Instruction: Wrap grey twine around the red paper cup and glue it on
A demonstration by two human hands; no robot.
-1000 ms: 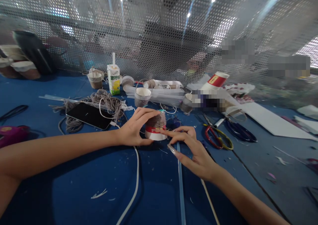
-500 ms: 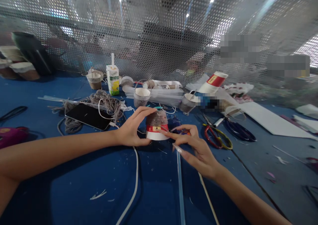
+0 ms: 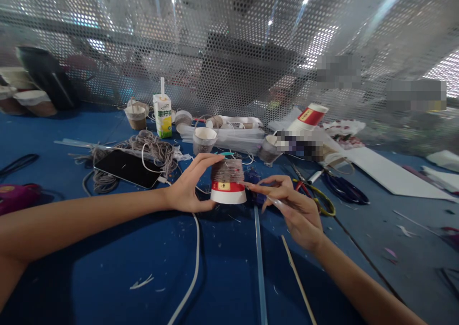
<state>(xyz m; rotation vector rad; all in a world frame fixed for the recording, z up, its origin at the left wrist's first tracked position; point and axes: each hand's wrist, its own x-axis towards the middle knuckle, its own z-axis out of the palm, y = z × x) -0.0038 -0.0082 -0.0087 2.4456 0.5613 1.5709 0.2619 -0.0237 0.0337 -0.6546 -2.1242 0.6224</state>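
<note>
An upside-down paper cup [image 3: 229,191] is between my hands, its narrow upper part wound with grey-brown yarn [image 3: 228,171] and its lower band red and white. My left hand [image 3: 190,186] grips it from the left, fingers over the top and thumb at the rim. From the right, my right hand [image 3: 292,205] reaches toward it with the index fingertip at the cup's right side, thumb apart, and nothing visible between the fingers. Behind those fingers is a dark blue object [image 3: 255,179], partly hidden. A clear stick [image 3: 260,267] runs down from near it.
Behind lie a yarn pile [image 3: 154,148], a black phone [image 3: 127,168], a drink carton [image 3: 163,117] and small yarn-wrapped cups [image 3: 204,140]. Scissors [image 3: 324,203] lie right, beside a blue-handled tool [image 3: 346,188]. A white cable [image 3: 195,267] and thin wooden stick [image 3: 299,279] cross the front.
My right hand has moved right and slightly up, its index finger sliding from the cup's front to its right side. My left hand keeps its grip, and the cup has barely shifted.
</note>
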